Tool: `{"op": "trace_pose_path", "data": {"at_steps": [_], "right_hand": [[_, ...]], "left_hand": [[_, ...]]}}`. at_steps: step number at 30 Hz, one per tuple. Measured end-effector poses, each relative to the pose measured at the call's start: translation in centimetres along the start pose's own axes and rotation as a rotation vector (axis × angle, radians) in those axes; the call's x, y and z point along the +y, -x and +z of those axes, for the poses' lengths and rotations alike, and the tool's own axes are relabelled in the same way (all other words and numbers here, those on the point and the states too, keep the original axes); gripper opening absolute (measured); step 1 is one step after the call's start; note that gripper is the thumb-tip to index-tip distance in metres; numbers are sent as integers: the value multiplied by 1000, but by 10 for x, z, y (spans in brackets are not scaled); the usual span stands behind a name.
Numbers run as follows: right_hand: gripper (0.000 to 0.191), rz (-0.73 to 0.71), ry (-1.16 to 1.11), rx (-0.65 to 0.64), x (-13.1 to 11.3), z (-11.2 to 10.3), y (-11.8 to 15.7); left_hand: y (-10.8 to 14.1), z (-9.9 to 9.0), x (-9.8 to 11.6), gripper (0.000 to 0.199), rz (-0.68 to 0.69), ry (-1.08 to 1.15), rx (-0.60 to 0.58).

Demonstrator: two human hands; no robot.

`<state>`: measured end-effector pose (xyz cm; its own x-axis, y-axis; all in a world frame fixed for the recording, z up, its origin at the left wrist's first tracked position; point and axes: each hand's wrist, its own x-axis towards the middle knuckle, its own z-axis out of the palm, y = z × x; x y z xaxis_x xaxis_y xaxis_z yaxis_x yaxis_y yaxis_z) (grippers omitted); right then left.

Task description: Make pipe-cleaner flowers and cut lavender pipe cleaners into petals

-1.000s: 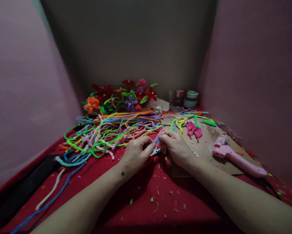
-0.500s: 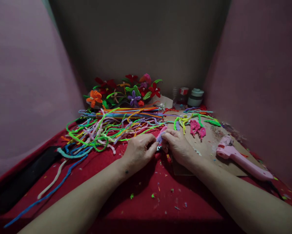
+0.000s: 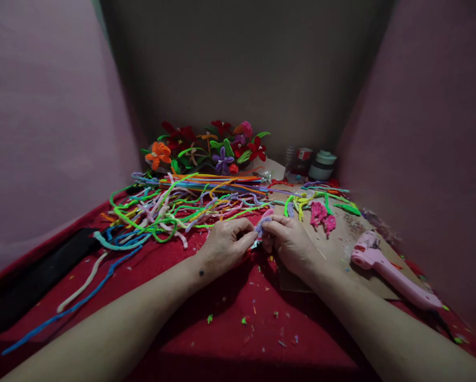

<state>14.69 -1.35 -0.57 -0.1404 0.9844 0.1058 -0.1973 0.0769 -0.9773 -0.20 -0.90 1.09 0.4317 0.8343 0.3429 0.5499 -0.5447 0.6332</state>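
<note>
Between my two hands, over the middle of the table, is a small fuzzy piece of pink and lavender pipe cleaner (image 3: 266, 217). My left hand (image 3: 225, 241) pinches its left side between thumb and fingers. My right hand (image 3: 291, 241) is closed on its right side, with the fingertips almost meeting those of the left. The fingers cover much of the piece, so its full shape is hidden. Under the fingertips a small shiny object (image 3: 256, 244) shows in part; I cannot make out what it is.
Loose pipe cleaners (image 3: 170, 207) in many colours lie tangled at the left. Behind them stand pipe-cleaner flowers (image 3: 222, 159). On the cardboard (image 3: 341, 254) at the right are a pink glue gun (image 3: 392, 270) and pink fuzzy pieces (image 3: 322, 217). A lidded cup (image 3: 322, 165) stands behind.
The view has shifted and tilted slightly. Both hands keep hold of the pink and lavender piece, with only small movements of the fingers.
</note>
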Motion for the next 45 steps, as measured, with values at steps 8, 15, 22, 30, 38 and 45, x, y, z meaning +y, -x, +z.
{"op": "trace_pose_path", "data": {"at_steps": [8, 15, 22, 30, 38, 45], "right_hand": [[13, 29, -74, -20, 10, -1, -3], [15, 51, -121, -23, 7, 2, 0], [27, 26, -120, 27, -4, -3, -3], [29, 12, -76, 42, 0, -5, -5], [35, -78, 179, 122, -2, -7, -5], [36, -87, 223, 172, -10, -5, -3]], "left_hand": [[1, -1, 0, 22, 107, -43, 8], [1, -4, 3, 23, -15, 116, -47], [0, -5, 5, 25, -81, 131, -25], [-3, -3, 0, 25, -82, 100, -20], [-6, -5, -1, 26, -273, 352, -130], [-9, -12, 1, 26, -380, 617, -198]]}}
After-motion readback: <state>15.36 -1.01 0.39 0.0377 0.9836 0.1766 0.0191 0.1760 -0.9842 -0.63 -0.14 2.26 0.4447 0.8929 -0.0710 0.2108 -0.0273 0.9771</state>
